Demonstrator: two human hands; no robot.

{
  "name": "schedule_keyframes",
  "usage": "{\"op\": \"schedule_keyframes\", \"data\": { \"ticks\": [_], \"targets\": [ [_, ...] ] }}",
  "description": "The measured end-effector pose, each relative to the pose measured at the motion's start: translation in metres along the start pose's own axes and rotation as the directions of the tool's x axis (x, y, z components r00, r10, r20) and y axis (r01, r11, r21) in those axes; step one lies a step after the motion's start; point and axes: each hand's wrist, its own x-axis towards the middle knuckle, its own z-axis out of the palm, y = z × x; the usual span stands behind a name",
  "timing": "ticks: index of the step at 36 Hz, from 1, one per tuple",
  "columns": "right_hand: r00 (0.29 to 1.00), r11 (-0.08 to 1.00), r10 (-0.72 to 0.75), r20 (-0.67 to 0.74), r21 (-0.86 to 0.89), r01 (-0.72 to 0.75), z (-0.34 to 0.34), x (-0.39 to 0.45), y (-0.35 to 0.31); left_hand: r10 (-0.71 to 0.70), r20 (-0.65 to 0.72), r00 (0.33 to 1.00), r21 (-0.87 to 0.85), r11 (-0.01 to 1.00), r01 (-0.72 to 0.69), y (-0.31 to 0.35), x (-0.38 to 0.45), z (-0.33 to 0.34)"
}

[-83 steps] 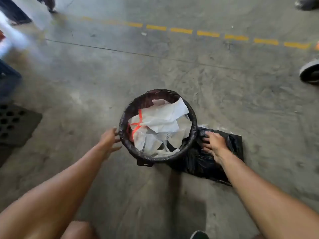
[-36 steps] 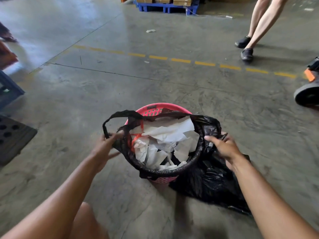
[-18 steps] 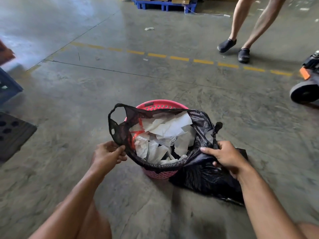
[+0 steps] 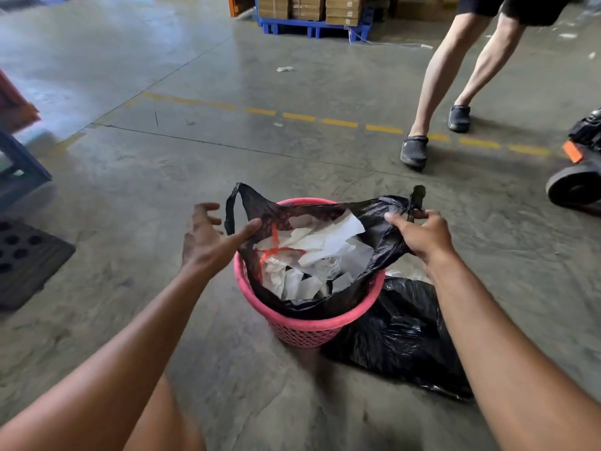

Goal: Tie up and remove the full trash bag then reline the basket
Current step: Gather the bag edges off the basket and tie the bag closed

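Note:
A pink mesh basket (image 4: 302,323) stands on the concrete floor. A black trash bag (image 4: 377,222) sits inside it, stuffed with white paper scraps (image 4: 325,245). The bag's rim is pulled up off the basket. My right hand (image 4: 419,236) pinches the bag's right handle, which sticks up above my fingers. My left hand (image 4: 208,242) is spread at the bag's left side, thumb touching the edge below the left handle loop (image 4: 234,203), fingers apart and holding nothing. A spare black bag (image 4: 400,340) lies flat on the floor, right of the basket.
A person's bare legs in dark shoes (image 4: 414,149) stand behind the basket, to the right. A dark wheeled cart (image 4: 575,187) is at the right edge. A black perforated mat (image 4: 26,258) lies left. A blue pallet with cartons (image 4: 312,24) stands far back.
The bag's rim has come off the basket, exposing the pink rim. My right hand rose, gathering the right handle. My left hand opened and reached toward the left handle. The person stepped left.

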Motion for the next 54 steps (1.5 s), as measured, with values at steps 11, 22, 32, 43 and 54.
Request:
{"op": "schedule_keyframes", "data": {
  "ticks": [11,22,32,43,54],
  "targets": [
    [0.972,0.868,-0.146,-0.185,0.448,0.216,-0.013,0.002,-0.033,0.065,0.141,0.988,-0.581,0.814,0.03,0.034,0.034,-0.017],
    [0.815,0.858,-0.497,0.299,0.028,0.513,0.05,-0.049,-0.064,0.424,0.438,0.793,-0.497,0.849,-0.179,0.061,0.011,0.042],
    [0.401,0.221,-0.712,0.576,-0.359,0.907,0.084,-0.07,-0.086,0.371,0.716,0.591,-0.322,0.927,-0.193,0.067,-0.005,0.098],
    [0.688,0.716,-0.628,0.363,-0.077,0.694,0.064,-0.027,-0.047,0.228,0.69,0.686,-0.529,0.807,0.263,0.073,0.009,0.097],
    [0.718,0.722,-0.687,0.114,-0.01,0.692,0.073,-0.021,-0.033,0.22,0.828,0.516,-0.439,0.827,0.35,0.074,0.03,0.078]
  ]
}}
